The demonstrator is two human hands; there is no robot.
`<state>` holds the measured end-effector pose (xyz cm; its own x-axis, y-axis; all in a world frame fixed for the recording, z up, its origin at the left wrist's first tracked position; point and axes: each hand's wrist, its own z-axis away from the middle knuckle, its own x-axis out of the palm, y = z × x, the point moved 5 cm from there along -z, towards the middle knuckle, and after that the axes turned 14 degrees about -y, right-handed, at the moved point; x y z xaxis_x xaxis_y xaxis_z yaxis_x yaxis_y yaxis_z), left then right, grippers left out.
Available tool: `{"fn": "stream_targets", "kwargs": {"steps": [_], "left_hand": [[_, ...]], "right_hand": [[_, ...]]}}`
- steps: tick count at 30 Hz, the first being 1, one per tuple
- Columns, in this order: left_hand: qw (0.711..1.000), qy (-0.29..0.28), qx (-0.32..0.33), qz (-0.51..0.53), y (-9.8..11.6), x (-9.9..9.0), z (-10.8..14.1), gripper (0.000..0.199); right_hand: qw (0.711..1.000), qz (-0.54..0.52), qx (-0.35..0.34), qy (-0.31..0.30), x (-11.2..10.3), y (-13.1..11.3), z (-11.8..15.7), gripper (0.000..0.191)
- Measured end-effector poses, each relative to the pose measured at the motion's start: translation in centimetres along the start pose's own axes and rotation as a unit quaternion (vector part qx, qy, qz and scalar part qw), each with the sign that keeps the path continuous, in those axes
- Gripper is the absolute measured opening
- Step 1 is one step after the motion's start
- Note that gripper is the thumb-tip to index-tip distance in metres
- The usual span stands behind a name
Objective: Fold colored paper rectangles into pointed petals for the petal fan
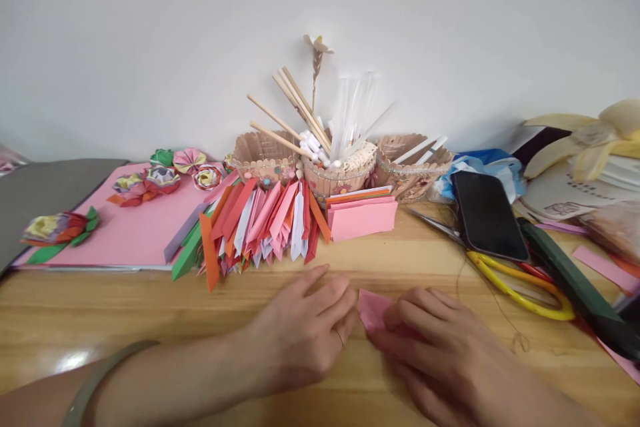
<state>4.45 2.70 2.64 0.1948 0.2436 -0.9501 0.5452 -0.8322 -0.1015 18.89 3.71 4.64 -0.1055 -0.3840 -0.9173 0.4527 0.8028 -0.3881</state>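
A small piece of pink paper rests on the wooden table, partly hidden under my right hand. My right hand's fingers are curled and closed on this paper, covering its right part. Just left of the paper, my left hand lies low over the table with its fingers bent and slightly apart, and no object shows in it. The left fingertips come close to the paper's left edge; whether they touch it I cannot tell. Behind the hands lies a heap of folded paper strips, beside a stack of pink and orange paper rectangles.
Small craft baskets hold wooden sticks and clear tubes by the wall. Yellow-handled scissors, a phone and a dark green bar-shaped tool lie to the right. Paper flowers sit on pink sheets to the left.
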Motion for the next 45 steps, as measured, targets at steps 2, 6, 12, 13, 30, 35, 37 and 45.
{"fn": "stream_targets", "kwargs": {"steps": [2, 6, 12, 13, 30, 35, 37, 45], "left_hand": [[1.000, 0.001, 0.024, 0.015, 0.3, -0.3, -0.1, 0.022], [0.999, 0.000, 0.014, 0.051, 0.5, -0.6, -0.1, 0.029], [0.998, -0.007, 0.024, 0.049, 0.5, -0.3, -0.1, 0.028], [0.999, -0.007, 0.027, 0.047, 0.3, -0.3, -0.1, 0.028], [0.997, 0.004, 0.058, 0.045, 0.4, -0.5, -0.2, 0.034], [0.995, 0.004, 0.054, 0.083, 0.0, -0.6, -0.2, 0.032], [0.996, 0.003, 0.056, 0.072, 0.0, -0.6, -0.2, 0.032], [0.996, -0.019, 0.080, 0.037, 0.2, -0.7, -0.2, 0.032]], "right_hand": [[1.000, -0.011, 0.024, -0.010, 0.1, -0.1, -0.3, 0.019], [0.997, -0.055, 0.046, -0.009, 0.2, 0.4, -0.4, 0.014], [0.975, -0.107, 0.141, 0.136, -0.2, 2.7, 0.5, 0.017], [0.970, -0.115, 0.165, 0.137, 0.1, 3.1, 0.6, 0.015], [0.949, -0.098, 0.285, 0.089, 1.4, 3.2, 0.4, 0.017], [0.959, -0.072, 0.243, 0.127, 0.8, 3.0, 0.4, 0.017], [0.966, -0.065, 0.214, 0.132, 0.6, 2.7, 0.3, 0.015], [0.984, -0.050, 0.120, 0.122, 0.5, 2.3, 0.2, 0.019]]}}
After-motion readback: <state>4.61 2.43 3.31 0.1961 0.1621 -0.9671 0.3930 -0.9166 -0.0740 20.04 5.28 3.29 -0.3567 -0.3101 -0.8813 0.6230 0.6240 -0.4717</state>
